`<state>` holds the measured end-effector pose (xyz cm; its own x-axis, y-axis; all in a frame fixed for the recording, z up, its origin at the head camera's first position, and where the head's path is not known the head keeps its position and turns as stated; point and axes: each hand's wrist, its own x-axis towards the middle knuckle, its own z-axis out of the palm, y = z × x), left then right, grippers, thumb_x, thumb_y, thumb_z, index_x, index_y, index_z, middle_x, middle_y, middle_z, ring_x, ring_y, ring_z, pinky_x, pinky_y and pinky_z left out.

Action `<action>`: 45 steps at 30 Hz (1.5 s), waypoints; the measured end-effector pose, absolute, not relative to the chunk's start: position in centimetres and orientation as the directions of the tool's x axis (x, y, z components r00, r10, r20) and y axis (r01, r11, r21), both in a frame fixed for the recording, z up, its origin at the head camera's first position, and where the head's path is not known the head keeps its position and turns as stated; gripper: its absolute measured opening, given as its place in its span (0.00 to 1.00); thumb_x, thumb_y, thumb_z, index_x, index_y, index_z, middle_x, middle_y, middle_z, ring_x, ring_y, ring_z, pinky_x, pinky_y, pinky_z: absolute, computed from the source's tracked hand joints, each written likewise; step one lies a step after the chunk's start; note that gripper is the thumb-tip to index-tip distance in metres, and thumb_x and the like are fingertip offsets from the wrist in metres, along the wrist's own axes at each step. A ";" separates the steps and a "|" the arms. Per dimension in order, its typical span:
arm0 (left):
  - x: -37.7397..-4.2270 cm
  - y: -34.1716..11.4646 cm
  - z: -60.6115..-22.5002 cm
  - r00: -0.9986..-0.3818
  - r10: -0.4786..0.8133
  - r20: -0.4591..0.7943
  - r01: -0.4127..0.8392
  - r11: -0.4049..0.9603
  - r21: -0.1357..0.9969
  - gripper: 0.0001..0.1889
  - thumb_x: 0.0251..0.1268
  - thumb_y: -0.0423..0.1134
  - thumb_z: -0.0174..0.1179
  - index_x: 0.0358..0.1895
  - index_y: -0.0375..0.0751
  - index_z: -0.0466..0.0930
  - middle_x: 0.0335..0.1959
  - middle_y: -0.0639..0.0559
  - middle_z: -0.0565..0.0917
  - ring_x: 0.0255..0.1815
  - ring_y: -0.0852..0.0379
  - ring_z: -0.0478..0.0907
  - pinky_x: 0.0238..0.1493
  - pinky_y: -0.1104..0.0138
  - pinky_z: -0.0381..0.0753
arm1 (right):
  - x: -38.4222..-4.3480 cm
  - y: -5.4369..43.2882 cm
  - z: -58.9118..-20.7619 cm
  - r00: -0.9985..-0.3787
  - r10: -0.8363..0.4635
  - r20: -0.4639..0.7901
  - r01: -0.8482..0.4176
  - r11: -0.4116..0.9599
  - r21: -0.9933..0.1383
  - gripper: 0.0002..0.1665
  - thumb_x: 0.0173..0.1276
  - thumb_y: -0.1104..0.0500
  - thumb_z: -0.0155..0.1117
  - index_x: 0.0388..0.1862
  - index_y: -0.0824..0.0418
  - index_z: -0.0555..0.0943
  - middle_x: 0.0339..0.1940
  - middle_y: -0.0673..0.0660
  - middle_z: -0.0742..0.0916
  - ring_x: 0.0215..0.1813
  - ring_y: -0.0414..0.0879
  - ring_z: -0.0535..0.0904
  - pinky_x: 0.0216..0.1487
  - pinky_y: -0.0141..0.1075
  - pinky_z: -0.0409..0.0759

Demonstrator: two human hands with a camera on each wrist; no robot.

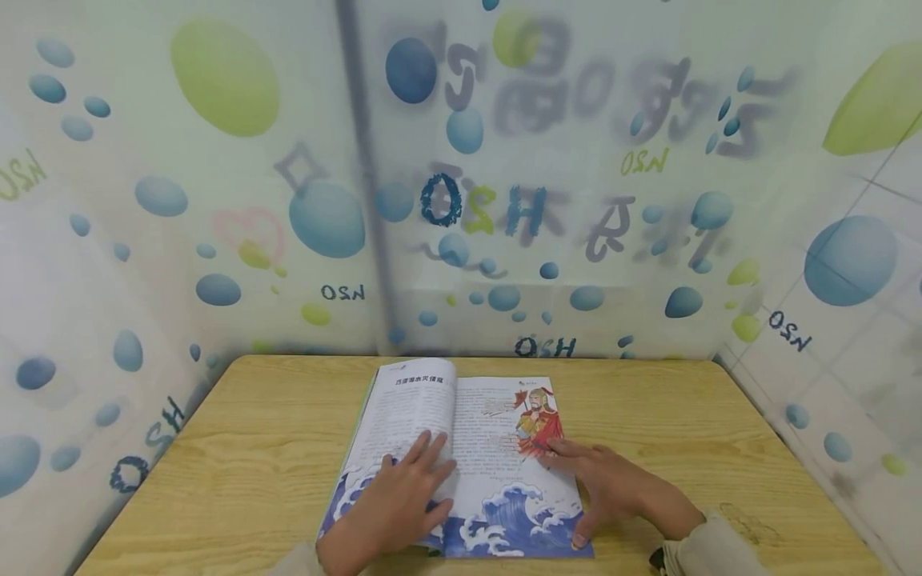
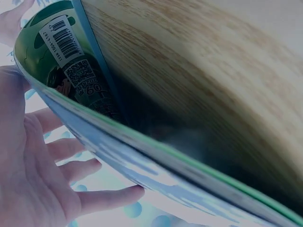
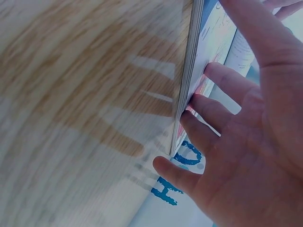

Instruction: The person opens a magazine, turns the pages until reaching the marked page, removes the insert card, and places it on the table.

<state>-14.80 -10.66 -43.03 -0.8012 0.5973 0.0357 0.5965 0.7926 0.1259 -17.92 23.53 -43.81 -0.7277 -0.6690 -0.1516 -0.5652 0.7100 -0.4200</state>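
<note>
An open magazine lies on the wooden table, printed with blue waves along the bottom and a red-robed figure on the right page. My left hand rests on the left page near the fold, fingers spread. That page bulges upward. At the right edge, my right hand touches the page with its fingertips by the figure, the thumb near the lower corner. In the left wrist view, the green back cover with a barcode curves up off the table. The right wrist view shows extended fingers against the page edges.
The pale wood table extends around the magazine on both sides and behind it. A translucent curtain with blue and green drops and lettering surrounds the table at the back and sides.
</note>
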 end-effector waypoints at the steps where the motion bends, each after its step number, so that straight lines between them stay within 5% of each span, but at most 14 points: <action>1: -14.8 -10.7 -43.0 -0.805 0.592 0.035 0.591 0.796 0.134 0.26 0.71 0.53 0.56 0.66 0.44 0.76 0.75 0.42 0.64 0.75 0.37 0.60 0.47 0.31 0.75 | -17.9 23.5 -43.8 -0.728 -0.668 -0.153 -0.565 0.711 -0.419 0.67 0.37 0.31 0.80 0.75 0.58 0.68 0.77 0.64 0.66 0.75 0.66 0.61 0.65 0.69 0.61; 28: -15.0 -10.9 -43.2 -0.811 0.585 0.020 0.581 0.800 0.150 0.28 0.71 0.54 0.55 0.68 0.43 0.74 0.75 0.40 0.64 0.74 0.37 0.61 0.46 0.31 0.75 | -18.5 23.6 -43.6 -0.708 -0.694 -0.129 -0.600 0.688 -0.409 0.65 0.40 0.28 0.76 0.74 0.58 0.69 0.75 0.66 0.68 0.73 0.65 0.65 0.62 0.67 0.67; 45: -15.0 -10.9 -43.2 -0.812 0.581 0.052 0.583 0.805 0.114 0.27 0.71 0.54 0.55 0.67 0.44 0.76 0.74 0.40 0.66 0.73 0.38 0.63 0.48 0.32 0.74 | -18.6 23.2 -43.6 -0.757 -0.633 -0.161 -0.525 0.736 -0.426 0.56 0.50 0.30 0.74 0.74 0.52 0.70 0.74 0.60 0.72 0.73 0.63 0.66 0.65 0.65 0.65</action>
